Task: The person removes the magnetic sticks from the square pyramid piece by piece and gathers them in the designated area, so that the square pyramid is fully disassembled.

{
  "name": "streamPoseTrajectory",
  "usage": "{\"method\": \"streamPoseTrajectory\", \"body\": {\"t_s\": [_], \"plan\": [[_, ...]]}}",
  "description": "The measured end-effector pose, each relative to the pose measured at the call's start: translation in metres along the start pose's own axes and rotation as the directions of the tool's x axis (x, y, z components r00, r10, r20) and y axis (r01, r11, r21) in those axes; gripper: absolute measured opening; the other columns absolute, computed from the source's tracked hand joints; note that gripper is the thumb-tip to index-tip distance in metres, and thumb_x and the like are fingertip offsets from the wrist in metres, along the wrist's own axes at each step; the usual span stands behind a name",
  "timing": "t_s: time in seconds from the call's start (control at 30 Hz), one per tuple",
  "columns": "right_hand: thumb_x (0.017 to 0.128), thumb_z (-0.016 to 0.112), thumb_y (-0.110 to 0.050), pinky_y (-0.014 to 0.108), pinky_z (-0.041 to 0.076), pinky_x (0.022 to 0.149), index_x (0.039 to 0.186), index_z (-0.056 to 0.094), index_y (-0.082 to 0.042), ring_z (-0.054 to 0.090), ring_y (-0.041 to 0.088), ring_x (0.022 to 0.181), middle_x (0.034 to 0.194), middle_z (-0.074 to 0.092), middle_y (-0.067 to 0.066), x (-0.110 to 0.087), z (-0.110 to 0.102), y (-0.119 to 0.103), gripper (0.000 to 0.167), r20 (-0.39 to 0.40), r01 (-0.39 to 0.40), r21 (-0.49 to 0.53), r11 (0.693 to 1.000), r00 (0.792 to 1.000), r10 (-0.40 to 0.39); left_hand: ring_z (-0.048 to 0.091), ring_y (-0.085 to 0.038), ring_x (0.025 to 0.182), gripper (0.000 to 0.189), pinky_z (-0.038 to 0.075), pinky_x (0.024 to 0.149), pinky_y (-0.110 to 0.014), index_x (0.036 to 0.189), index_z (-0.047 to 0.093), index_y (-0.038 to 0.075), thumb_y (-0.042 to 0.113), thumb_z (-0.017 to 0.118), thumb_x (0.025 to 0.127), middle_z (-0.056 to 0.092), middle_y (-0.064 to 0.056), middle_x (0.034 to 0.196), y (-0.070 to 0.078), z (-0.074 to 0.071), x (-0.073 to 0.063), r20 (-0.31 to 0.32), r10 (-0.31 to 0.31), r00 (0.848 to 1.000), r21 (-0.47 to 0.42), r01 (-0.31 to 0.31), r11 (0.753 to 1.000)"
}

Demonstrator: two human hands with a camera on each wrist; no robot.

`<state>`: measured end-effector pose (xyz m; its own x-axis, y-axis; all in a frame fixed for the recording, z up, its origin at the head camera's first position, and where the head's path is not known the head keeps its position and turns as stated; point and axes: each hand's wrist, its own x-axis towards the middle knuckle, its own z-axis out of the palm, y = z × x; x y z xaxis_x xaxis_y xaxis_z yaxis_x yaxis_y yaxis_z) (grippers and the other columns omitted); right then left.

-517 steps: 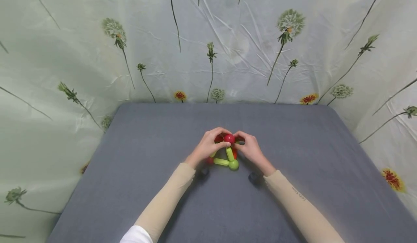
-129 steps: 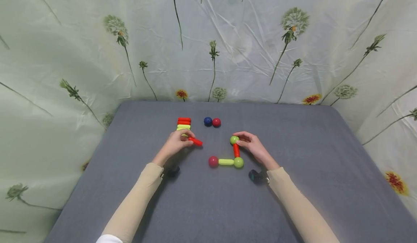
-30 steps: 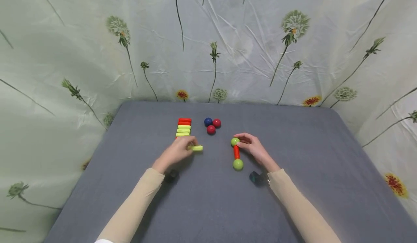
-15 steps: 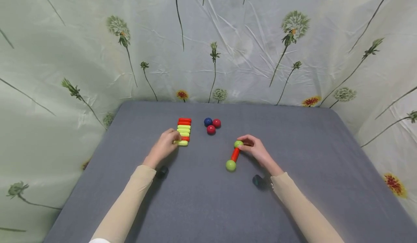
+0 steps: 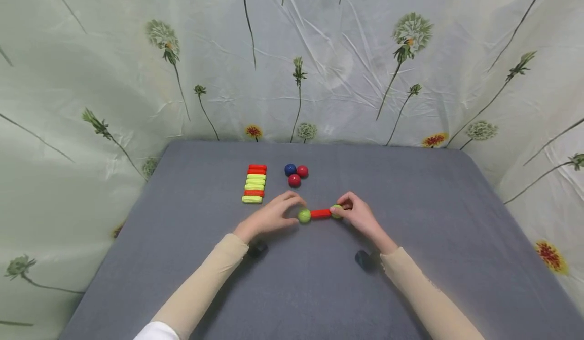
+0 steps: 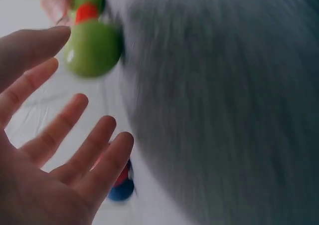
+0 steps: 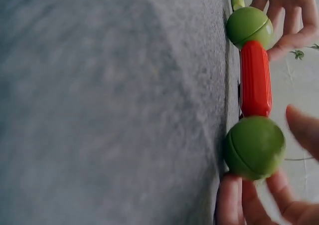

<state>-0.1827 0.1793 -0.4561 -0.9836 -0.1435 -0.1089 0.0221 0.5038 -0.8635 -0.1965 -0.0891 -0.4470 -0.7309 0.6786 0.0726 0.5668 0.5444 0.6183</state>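
A red grooved rod (image 5: 321, 214) joins two green balls into a dumbbell shape lying roughly sideways over the grey table. My right hand (image 5: 360, 218) holds the right green ball (image 7: 254, 147); in the right wrist view, fingers touch its underside and the thumb tip lies beside it. My left hand (image 5: 275, 216) reaches around the left green ball (image 5: 304, 216) with thumb and fingers spread. In the left wrist view that ball (image 6: 93, 49) is close by the thumb tip, and the palm holds nothing.
Several red and yellow-green rods (image 5: 254, 183) lie in a neat column at left. Behind the dumbbell sit a blue ball (image 5: 290, 170) and two red balls (image 5: 294, 180). A flowered curtain (image 5: 292, 56) hangs behind the grey table (image 5: 292, 289).
The larger assembly has come apart; its rods joined the column and a red ball joined the others. Lately, my left hand left the column and moved right, while the dumbbell turned sideways.
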Motion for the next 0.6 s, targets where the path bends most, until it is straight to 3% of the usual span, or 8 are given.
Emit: {"method": "streamPoseTrajectory", "body": {"t_s": [0.13, 0.27, 0.37, 0.43, 0.5, 0.53, 0.6], "plan": [[0.088, 0.069, -0.013, 0.033, 0.047, 0.081, 0.111, 0.056, -0.001, 0.058, 0.023, 0.097, 0.106, 0.06, 0.012, -0.003, -0.003, 0.005, 0.029, 0.09, 0.057, 0.09, 0.994, 0.994, -0.065, 0.051, -0.013, 0.102, 0.031, 0.043, 0.093, -0.031, 0.113, 0.063, 0.016, 0.007, 0.07, 0.084, 0.053, 0.003, 0.111, 0.007, 0.014, 0.015, 0.055, 0.027, 0.998, 0.055, -0.03, 0.998], [0.088, 0.067, -0.008, 0.032, 0.048, 0.081, 0.113, 0.057, 0.002, 0.058, 0.024, 0.096, 0.108, 0.06, 0.015, -0.005, -0.007, 0.007, 0.028, 0.144, 0.109, 0.135, 0.985, 0.981, -0.129, 0.052, -0.011, 0.091, 0.026, 0.046, 0.082, -0.026, 0.104, 0.066, 0.015, 0.003, 0.069, 0.081, 0.053, 0.005, 0.099, 0.008, 0.018, 0.022, 0.049, 0.049, 0.998, 0.101, -0.054, 0.993], [0.088, 0.068, -0.009, 0.032, 0.047, 0.081, 0.113, 0.058, 0.001, 0.058, 0.024, 0.095, 0.107, 0.06, 0.014, -0.005, -0.007, 0.008, 0.029, 0.148, 0.118, 0.127, 0.985, 0.98, -0.137, 0.051, -0.011, 0.088, 0.025, 0.046, 0.078, -0.025, 0.103, 0.067, 0.014, 0.004, 0.068, 0.08, 0.053, 0.005, 0.098, 0.006, 0.015, 0.021, 0.034, 0.044, 0.998, 0.069, -0.046, 0.997], [0.088, 0.068, -0.009, 0.033, 0.046, 0.082, 0.113, 0.058, 0.0, 0.058, 0.024, 0.096, 0.107, 0.06, 0.014, -0.005, -0.007, 0.009, 0.029, 0.15, 0.118, 0.121, 0.986, 0.979, -0.135, 0.052, -0.013, 0.089, 0.025, 0.047, 0.078, -0.028, 0.103, 0.066, 0.012, 0.003, 0.067, 0.081, 0.055, 0.003, 0.1, 0.002, 0.011, 0.02, -0.019, 0.017, 1.0, 0.013, -0.017, 1.0], [0.088, 0.068, -0.009, 0.033, 0.046, 0.082, 0.113, 0.059, -0.001, 0.057, 0.023, 0.096, 0.107, 0.06, 0.013, -0.004, -0.007, 0.01, 0.028, 0.151, 0.113, 0.113, 0.987, 0.98, -0.129, 0.055, -0.017, 0.091, 0.024, 0.048, 0.08, -0.031, 0.104, 0.064, 0.009, 0.0, 0.068, 0.082, 0.059, -0.001, 0.103, -0.004, 0.006, 0.021, -0.125, -0.046, 0.991, -0.07, 0.038, 0.997], [0.088, 0.068, -0.009, 0.034, 0.046, 0.082, 0.113, 0.059, -0.001, 0.057, 0.023, 0.096, 0.108, 0.06, 0.013, -0.004, -0.007, 0.01, 0.027, 0.151, 0.111, 0.111, 0.988, 0.98, -0.127, 0.056, -0.019, 0.092, 0.024, 0.049, 0.082, -0.034, 0.104, 0.063, 0.008, -0.001, 0.068, 0.083, 0.06, -0.004, 0.105, -0.007, 0.003, 0.022, -0.19, -0.094, 0.977, -0.113, 0.074, 0.991], [0.088, 0.068, -0.009, 0.033, 0.046, 0.082, 0.112, 0.059, -0.002, 0.057, 0.023, 0.096, 0.108, 0.06, 0.012, -0.004, -0.007, 0.011, 0.027, 0.147, 0.099, 0.106, 0.989, 0.983, -0.114, 0.058, -0.023, 0.091, 0.024, 0.05, 0.082, -0.037, 0.105, 0.061, 0.005, -0.002, 0.068, 0.083, 0.062, -0.009, 0.107, -0.015, -0.002, 0.025, -0.311, -0.207, 0.928, -0.193, 0.151, 0.969]]}}
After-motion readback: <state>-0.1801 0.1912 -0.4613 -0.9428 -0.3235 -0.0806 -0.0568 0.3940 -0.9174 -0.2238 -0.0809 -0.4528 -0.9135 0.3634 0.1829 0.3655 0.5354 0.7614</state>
